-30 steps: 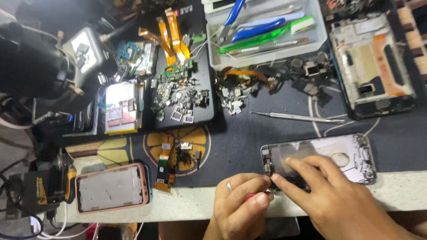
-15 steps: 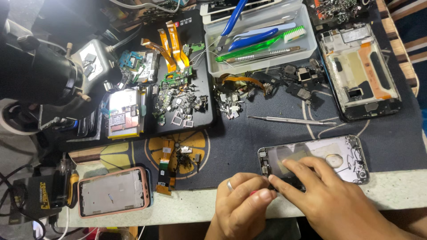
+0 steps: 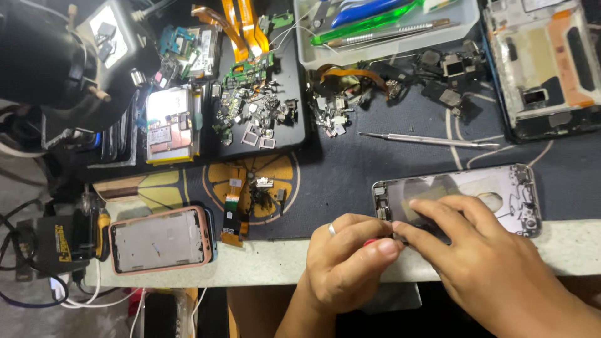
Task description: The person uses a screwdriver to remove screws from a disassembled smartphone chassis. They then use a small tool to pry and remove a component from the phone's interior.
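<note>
An opened silver phone shell (image 3: 494,188) lies at the tabletop's (image 3: 282,266) near edge, at four o'clock in view. The right hand (image 3: 488,250) presses flat on it, grip spread. The left hand (image 3: 347,260), touching it at nine o'clock, pinches a small red-tipped tool (image 3: 370,242). A pink-framed phone (image 3: 161,240) rests well apart at eight o'clock, beside a black box with a yellow label (image 3: 55,241).

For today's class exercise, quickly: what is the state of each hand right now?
Left hand: closed, pinching a small red-tipped tool.
Right hand: fingers flat, pressing on the opened phone housing, gripping nothing visible.
</note>
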